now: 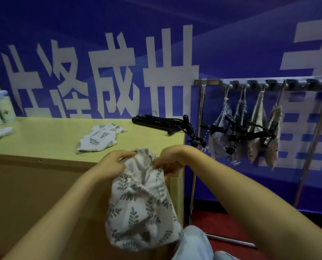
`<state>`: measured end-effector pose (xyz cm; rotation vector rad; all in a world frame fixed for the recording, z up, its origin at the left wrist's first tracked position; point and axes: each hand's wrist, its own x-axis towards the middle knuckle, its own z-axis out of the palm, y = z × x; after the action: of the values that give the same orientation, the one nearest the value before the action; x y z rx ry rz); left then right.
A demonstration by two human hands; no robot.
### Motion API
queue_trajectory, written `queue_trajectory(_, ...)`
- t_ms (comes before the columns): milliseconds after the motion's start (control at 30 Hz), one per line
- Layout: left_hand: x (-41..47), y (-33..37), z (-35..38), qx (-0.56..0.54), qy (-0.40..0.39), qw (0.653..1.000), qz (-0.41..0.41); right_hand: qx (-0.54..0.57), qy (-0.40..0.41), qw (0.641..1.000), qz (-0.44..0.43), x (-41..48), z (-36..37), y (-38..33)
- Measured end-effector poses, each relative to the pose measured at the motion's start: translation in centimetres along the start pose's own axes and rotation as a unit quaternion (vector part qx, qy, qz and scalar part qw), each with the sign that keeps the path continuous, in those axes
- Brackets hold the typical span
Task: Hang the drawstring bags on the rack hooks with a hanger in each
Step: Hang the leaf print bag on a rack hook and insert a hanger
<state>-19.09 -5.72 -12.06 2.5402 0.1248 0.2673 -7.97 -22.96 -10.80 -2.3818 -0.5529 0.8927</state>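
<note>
- Two bare forearms reach in from the lower corners and meet at mid-frame, above a knee in pale blue jeans (194,243).
- The left hand (112,163) is palm-down with its wrist bent inward. Its fingers (127,153) are curled and pinch the left rim of a white cloth leaf-print drawstring bag (137,212).
- The right hand (168,162) faces it, knuckles up. Its fingers (158,164) are clenched on the bag's gathered right rim.
- The bag hangs in the air in front of the light wooden desk (43,139), not resting on it. Its long axis is near vertical, with the mouth up between the hands and the rounded bottom down by the knee.
- A second leaf-print bag (100,136) lies flat on the desk, its length slanting from near left to far right.
- Black plastic hangers (156,121) lie at the desk's far right corner.
- To the right, a metal rack (306,84) carries four hung cloth bags (257,128) on its hooks by their cords, with black hangers poking out of them.
- Two bottles (4,107) stand at the desk's far left.
</note>
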Motion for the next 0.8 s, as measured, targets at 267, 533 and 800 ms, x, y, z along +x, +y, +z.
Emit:
queue_trajectory(267, 0.7, -5.4, -2.9, -0.031, -0.049, 0.998, -0.032, -0.176, -0.029, 0.981, 0.078, 2.4, -1.3, -3.7)
queue_trajectory(533, 3.0, -5.3, -3.3, -0.061, -0.081, 0.995, -0.022, -0.013, -0.088, 0.996, 0.021, 5.1, -3.7, -4.5)
queue_trajectory(800, 4.1, -5.6, -3.6, -0.095, -0.13, 0.987, -0.016, -0.148, 0.172, 0.974, -0.014, 8.3, -2.5, -4.4)
